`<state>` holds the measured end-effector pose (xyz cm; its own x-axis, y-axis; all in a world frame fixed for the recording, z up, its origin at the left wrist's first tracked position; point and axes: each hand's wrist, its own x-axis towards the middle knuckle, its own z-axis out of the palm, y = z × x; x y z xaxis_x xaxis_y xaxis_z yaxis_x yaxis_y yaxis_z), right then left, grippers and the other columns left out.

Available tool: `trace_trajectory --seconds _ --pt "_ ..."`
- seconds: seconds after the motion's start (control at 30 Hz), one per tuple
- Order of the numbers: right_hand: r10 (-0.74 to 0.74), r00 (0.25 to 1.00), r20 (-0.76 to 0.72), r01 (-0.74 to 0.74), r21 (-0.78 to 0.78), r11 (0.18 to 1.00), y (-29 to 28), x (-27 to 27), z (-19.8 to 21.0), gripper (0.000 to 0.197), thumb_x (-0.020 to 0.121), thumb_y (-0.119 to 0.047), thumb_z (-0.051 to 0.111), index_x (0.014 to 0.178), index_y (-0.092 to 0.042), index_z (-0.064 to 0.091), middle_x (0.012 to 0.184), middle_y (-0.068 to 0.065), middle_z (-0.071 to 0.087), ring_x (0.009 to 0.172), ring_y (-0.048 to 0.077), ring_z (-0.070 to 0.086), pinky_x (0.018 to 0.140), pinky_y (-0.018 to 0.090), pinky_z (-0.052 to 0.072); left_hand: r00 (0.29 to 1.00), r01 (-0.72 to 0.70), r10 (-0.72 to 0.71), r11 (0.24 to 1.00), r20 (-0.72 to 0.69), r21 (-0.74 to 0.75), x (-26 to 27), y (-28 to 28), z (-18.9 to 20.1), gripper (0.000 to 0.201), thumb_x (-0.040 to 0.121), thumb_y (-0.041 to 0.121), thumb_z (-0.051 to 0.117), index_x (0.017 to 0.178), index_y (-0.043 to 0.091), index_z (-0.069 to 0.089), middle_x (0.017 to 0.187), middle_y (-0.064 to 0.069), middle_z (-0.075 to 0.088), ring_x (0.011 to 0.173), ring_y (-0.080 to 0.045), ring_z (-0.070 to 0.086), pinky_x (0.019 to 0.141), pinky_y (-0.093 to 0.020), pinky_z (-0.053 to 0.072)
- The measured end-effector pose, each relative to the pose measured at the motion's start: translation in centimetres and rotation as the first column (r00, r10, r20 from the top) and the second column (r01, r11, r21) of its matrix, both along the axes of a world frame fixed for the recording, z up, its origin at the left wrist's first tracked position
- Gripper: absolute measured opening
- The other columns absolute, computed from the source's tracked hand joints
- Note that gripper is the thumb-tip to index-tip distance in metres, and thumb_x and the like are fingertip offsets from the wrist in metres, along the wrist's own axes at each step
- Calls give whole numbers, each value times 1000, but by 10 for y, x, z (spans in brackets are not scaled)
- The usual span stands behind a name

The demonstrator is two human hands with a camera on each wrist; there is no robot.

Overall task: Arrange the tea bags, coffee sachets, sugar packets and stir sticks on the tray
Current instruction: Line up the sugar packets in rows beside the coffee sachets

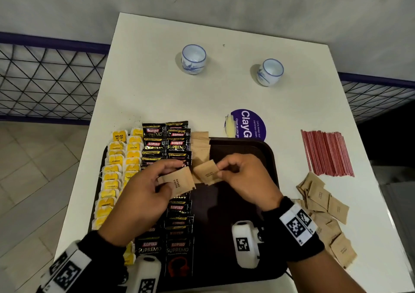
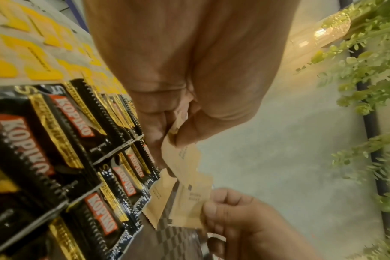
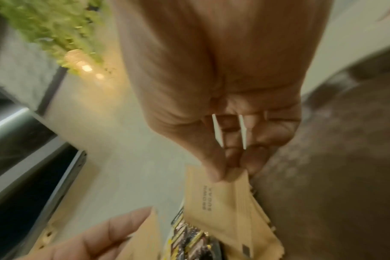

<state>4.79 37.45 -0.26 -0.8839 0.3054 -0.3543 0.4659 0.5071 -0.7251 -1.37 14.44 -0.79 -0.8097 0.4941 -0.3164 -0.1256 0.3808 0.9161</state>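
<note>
Step in hand: sugar packets, third column on tray (image 1: 265, 145).
Left hand (image 1: 143, 193): pinching brown sugar packet (image 1: 177, 181), frame centre.
Right hand (image 1: 242, 178): pinching small packet stack (image 1: 207, 174), above tray.
Tea bags (image 1: 116, 171), coffee sachets (image 1: 177, 144): already ranked, left.
Loose sugar pile (image 1: 323, 211), stir sticks (image 1: 325, 153): right, off tray.
Next, likely: lay held packets below sugar row (image 1: 199, 146), edges aligned.

Both hands hover over the tray (image 1: 267, 148), close together. The left hand (image 1: 143, 193) pinches a sugar packet (image 1: 177, 181) between thumb and curled fingers. The right hand (image 1: 244, 180) pinches another packet (image 1: 205, 173) likewise. Both wrists wear black bands.
</note>
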Motion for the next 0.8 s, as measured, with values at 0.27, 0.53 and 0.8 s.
trace_trajectory --seconds 0.27,0.53,0.8 --pt "-96 979 180 122 -138 983 -4 1 -23 7 83 -6 76 82 -12 74 67 7 72 56 7 62 54 18 46 999 -47 47 999 18 11 0 -11 -4 49 93 -10 59 114 32 70 112 15 71 97 6 66 73 -12 54" --pt "-149 958 247 197 -185 963 -14 -10 -25 11 81 -5 77 79 -9 67 61 10 68 57 22 62 53 32 50 999 -47 47 999 26 26 3 -11 -8 50 92 -9 61 112 35 70 108 28 70 100 3 68 76 -15 57" --pt "-191 941 280 235 -133 963 -22 -13 -27 10 79 0 65 80 -10 65 62 13 72 53 22 65 60 40 59 997 -61 60 998 39 23 5 -9 -10 49 92 -10 60 112 33 71 110 15 73 97 -2 70 78 -20 58"
